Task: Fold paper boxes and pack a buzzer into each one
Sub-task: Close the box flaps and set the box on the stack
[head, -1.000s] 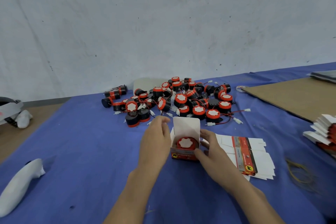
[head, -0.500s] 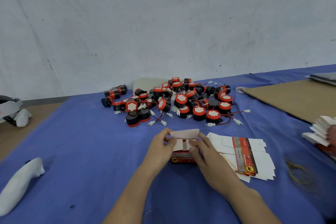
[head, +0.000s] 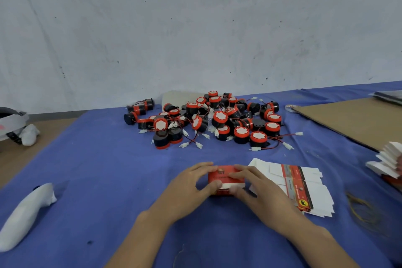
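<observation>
flap [head: 232, 185] now down, maybe untucked, box [head: 219, 177] between fingers [head: 242, 174]

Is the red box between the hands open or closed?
Almost closed. The red box is folded flat on top, but a white flap strip shows along its front edge, not tucked in.

Blue table cover [head: 87, 169], cardboard sheet [head: 352, 122] at right, white wrapped object [head: 24, 213] at left, rubber bands [head: 359, 206]

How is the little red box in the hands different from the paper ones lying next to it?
The red box is folded into a block; the flat boxes are unfolded sheets. The left hand and right hand hold the red box; the flat boxes lie piled beside it. Both have red printing.
</observation>
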`<control>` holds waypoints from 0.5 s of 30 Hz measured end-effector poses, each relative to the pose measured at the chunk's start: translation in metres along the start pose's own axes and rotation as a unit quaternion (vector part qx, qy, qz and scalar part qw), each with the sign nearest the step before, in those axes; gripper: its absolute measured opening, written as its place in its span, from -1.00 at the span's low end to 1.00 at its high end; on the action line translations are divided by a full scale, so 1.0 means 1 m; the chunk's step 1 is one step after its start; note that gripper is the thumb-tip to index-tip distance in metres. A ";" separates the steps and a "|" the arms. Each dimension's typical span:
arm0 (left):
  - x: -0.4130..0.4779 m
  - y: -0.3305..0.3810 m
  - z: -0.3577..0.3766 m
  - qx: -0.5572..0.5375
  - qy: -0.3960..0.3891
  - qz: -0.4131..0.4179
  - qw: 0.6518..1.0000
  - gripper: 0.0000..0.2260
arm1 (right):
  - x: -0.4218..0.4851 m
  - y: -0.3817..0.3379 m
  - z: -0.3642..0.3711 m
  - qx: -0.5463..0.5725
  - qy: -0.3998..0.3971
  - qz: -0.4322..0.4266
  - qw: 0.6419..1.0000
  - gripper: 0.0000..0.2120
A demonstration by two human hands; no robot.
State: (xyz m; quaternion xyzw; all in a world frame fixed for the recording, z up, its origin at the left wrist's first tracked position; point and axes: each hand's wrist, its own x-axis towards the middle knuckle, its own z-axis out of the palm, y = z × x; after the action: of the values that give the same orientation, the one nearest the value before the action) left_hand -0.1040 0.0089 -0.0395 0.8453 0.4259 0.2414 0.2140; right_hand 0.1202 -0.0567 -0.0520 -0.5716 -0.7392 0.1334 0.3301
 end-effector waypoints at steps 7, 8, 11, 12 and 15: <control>-0.005 0.006 0.003 0.113 0.043 0.068 0.990 -0.57 | 0.001 0.000 0.002 0.006 0.026 -0.017 1.000 -0.74; -0.006 0.008 0.003 0.112 0.049 0.073 0.990 -0.60 | 0.002 0.000 0.002 0.014 0.033 -0.014 0.999 -0.75; -0.006 0.013 0.002 0.104 0.048 0.069 0.991 -0.70 | 0.003 -0.004 0.002 0.034 0.055 -0.006 0.998 -0.79; -0.005 0.014 0.001 0.101 0.045 0.066 0.992 -0.73 | 0.004 -0.006 0.001 0.036 0.062 -0.002 0.997 -0.79; -0.005 0.018 0.001 0.101 0.037 0.050 0.993 -0.73 | 0.004 -0.011 0.000 0.021 0.059 0.019 0.998 -0.62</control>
State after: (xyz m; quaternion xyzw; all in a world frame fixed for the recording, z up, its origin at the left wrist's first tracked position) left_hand -0.0952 -0.0057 -0.0308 0.8735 0.4124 0.2389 0.0993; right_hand 0.1119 -0.0563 -0.0444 -0.5855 -0.7044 0.1209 0.3826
